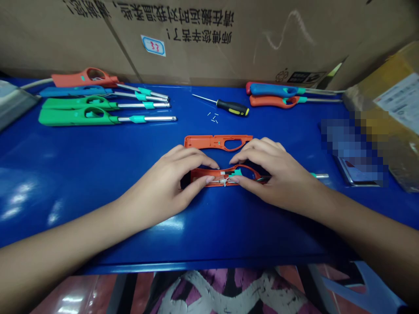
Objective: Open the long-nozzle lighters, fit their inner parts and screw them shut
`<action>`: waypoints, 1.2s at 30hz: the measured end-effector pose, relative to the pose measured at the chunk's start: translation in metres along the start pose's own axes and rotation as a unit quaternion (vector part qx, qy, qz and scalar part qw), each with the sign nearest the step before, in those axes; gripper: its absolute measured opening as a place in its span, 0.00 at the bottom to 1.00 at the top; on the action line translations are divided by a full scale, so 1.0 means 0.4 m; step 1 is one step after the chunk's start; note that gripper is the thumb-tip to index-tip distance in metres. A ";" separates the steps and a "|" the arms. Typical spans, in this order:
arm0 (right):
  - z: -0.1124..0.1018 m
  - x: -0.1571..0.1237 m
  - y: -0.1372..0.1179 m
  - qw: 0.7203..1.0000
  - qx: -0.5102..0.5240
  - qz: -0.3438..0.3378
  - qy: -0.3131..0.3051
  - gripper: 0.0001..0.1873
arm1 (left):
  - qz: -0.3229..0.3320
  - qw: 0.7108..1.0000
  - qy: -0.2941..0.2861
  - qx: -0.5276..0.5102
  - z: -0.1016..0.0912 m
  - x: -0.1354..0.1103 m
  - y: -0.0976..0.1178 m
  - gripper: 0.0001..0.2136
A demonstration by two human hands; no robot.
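An orange long-necked gas lighter (225, 176) lies opened on the blue table, its inner parts exposed: white pieces, a teal trigger and a thin tube. My left hand (173, 174) closes round its left end, thumb on the near side, fingers over the far edge. My right hand (275, 170) holds the handle's other end, its thumb tip by the teal trigger. Past this hand, a metal nozzle tip (322, 176) shows. Just beyond my hands rests the loose orange half shell (199, 142), inner side up. My palms hide parts of the lighter.
A black and yellow screwdriver (233, 107) lies behind, with several tiny screws (213, 117) near it. Several lighters (78, 116) are lined up at left, others (273, 101) at right. A phone (355, 170), a taped box (393, 109) and a large carton (196, 56) border the table.
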State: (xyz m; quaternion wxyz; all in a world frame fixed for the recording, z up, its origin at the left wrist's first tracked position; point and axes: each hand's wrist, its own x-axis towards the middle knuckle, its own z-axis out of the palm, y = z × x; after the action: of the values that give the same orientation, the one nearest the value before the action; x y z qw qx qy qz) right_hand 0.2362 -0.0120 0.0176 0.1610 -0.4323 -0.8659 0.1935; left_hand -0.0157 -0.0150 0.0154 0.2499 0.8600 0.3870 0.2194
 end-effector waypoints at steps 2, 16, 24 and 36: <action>0.004 0.001 0.001 1.000 0.007 0.010 -0.004 0.08 | -0.014 1.000 -0.004 -0.006 0.000 -0.001 -0.001 0.10; -0.009 0.009 0.010 0.998 0.054 0.015 -0.020 0.09 | -0.025 0.998 0.015 -0.048 0.011 0.012 0.001 0.07; -0.085 -0.003 0.043 0.996 0.052 0.033 -0.062 0.12 | -0.044 0.998 0.033 -0.031 0.020 0.011 0.007 0.09; -0.114 -0.008 0.073 0.991 0.027 0.060 -0.114 0.12 | -0.059 0.996 0.051 -0.031 0.009 0.011 -0.006 0.07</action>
State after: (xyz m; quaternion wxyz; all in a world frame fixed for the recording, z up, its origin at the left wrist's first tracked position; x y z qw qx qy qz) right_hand 0.2784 0.0104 0.0432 0.0609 -0.4539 -0.8458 0.2737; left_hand -0.0122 -0.0112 0.0119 0.2694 0.8153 0.4421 0.2596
